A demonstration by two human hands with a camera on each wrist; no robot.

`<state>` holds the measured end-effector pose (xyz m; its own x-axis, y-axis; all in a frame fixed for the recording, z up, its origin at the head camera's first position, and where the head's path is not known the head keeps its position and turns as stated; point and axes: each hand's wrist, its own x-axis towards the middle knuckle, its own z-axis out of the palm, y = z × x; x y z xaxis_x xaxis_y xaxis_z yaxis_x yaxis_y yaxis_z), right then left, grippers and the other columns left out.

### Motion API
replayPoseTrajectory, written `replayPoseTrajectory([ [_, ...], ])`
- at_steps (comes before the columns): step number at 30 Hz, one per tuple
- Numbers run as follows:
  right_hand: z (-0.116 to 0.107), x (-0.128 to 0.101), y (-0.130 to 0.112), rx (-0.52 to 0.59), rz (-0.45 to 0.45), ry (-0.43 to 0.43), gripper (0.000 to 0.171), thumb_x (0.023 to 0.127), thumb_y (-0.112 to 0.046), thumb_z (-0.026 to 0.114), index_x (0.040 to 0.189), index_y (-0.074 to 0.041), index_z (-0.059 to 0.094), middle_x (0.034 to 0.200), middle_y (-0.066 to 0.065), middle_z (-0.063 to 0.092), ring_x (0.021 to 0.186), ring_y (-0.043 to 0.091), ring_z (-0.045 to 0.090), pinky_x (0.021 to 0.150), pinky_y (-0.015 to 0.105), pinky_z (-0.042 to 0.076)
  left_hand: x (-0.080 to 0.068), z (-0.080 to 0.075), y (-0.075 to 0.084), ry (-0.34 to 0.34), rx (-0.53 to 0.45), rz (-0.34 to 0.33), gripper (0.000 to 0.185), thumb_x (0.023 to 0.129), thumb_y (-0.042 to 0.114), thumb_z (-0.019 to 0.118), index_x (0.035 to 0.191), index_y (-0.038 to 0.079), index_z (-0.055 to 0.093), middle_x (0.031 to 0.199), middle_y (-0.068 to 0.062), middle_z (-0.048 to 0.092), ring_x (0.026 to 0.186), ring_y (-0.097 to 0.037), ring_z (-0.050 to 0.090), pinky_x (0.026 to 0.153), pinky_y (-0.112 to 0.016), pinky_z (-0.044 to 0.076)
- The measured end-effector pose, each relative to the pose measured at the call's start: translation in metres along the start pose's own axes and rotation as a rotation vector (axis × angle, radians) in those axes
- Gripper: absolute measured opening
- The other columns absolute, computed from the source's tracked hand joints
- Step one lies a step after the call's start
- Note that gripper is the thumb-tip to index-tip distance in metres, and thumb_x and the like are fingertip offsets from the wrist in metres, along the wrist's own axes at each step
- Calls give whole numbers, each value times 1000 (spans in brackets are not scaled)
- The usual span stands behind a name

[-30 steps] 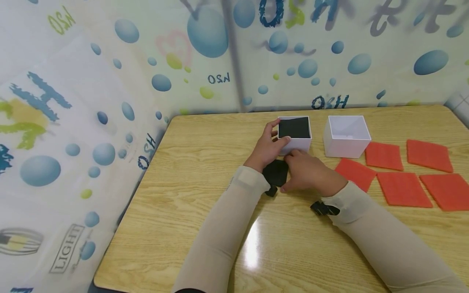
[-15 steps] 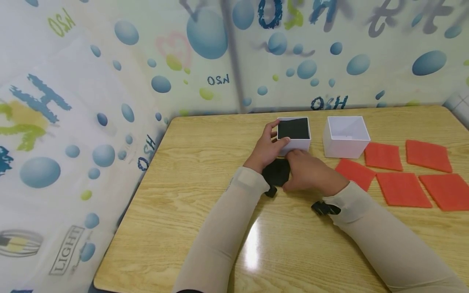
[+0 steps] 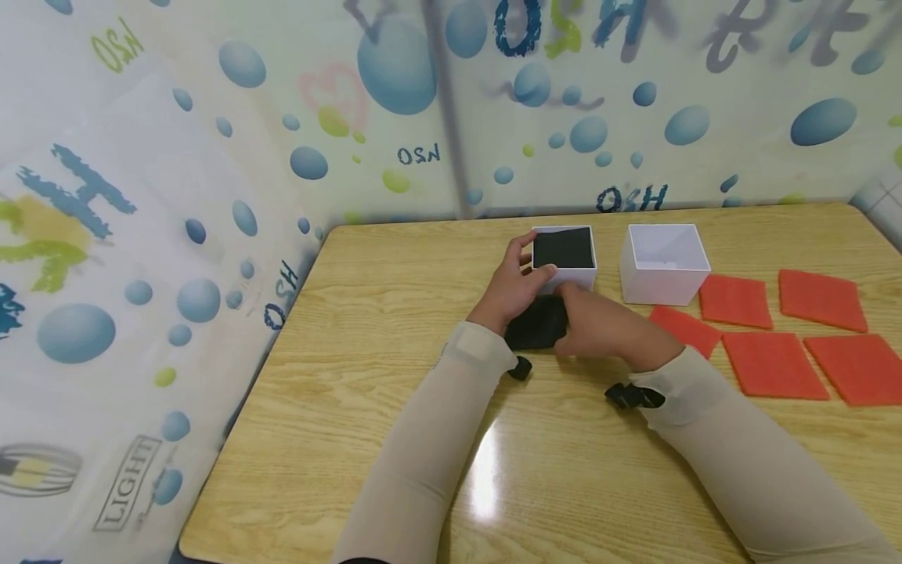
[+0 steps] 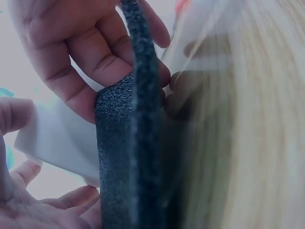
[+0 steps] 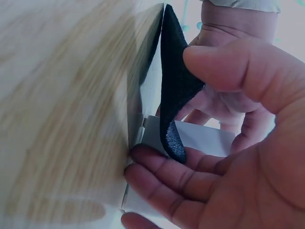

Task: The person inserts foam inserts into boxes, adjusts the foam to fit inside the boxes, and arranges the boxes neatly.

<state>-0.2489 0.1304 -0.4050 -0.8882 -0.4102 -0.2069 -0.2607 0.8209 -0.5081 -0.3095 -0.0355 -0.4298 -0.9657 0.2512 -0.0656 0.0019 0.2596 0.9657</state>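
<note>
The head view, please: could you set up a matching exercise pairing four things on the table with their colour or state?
Things:
1. Foam pad in the right hand
2. Box at the left hand
3. Second box
4. Flat sheets on the table

States:
A. red, lying loose
B. white, with nothing visible inside
C. black, lifted off the tabletop
D. white, with a black lining inside

Pairs: 1-C, 2-D, 3-B, 4-A

two boxes are sitting side by side toward the back of the counter (image 3: 395, 313), the lined box (image 3: 564, 257) to the left of the open box (image 3: 664, 262). a foam pad (image 3: 537, 323) is lying just in front of the lined box, between both hands. five foam sheets (image 3: 772, 363) are spreading across the counter's right side, beside the open box.
</note>
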Motion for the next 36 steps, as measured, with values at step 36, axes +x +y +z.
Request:
replayPoseTrajectory([
  [36, -70, -37, 34, 264, -146, -33, 75, 88, -6, 73, 155, 6, 40, 127, 18, 66, 115, 32, 63, 105, 58, 51, 0, -1, -1, -11, 46, -21, 70, 102, 38, 68, 161, 47, 32, 165, -12, 40, 150, -35, 44, 119, -52, 42],
])
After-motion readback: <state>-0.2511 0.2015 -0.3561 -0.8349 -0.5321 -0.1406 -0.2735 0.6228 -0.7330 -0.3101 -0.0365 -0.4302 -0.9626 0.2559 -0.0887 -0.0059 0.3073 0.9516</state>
